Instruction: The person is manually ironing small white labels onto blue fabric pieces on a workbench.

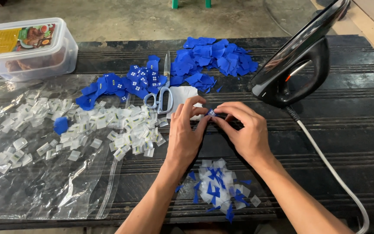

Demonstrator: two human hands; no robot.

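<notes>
We are working at the middle of a dark, ridged desk [351, 130]. Its near edge is running just under our forearms, and its far edge is lying beyond the heap of blue fabric squares [215, 58]. The open room is mostly to the right of our hands, where only the iron's white cord [325, 160] is crossing bare desk. To the left, a clear plastic sheet [44, 190] covered with small clear packets [122, 125] is taking up the surface as far as the lidded plastic box [27, 47] at the far left corner. An upright black iron [299, 60] is standing just beyond our right hand.

We are pinching a tiny blue fabric piece [211, 113] between both hands, held a little above the desk and in front of the white paper [182, 97] and the scissors [163, 93]. It is too small for us to tell its long axis or which way it is pointing.

Our left hand [187, 134] is coming in from below, palm turned right, thumb and forefinger closed on the piece with the other fingers curled. Our right hand [243, 130] is mirroring it, fingertips closed on the same piece, wrist angling out to the lower right. A pile of blue and clear offcuts [217, 186] is lying between our forearms.
</notes>
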